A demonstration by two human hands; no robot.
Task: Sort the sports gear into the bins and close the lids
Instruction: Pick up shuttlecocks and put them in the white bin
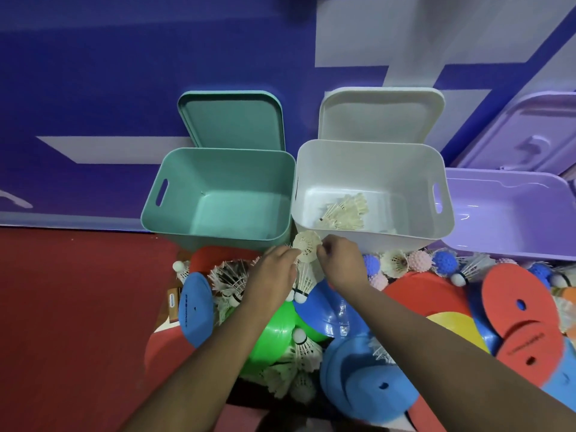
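The left hand and right hand each pinch the same shuttlecock with curled fingertips. It sits just short of the near rims, where the green bin meets the white bin (shuttlecock cluster inside). An early release risks dropping it short onto the pile, or into the green bin.

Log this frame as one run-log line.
phase: sorting | left hand: holds shuttlecock | right hand: pinches same shuttlecock | white bin: shuttlecocks inside | white lid, teal lid: open
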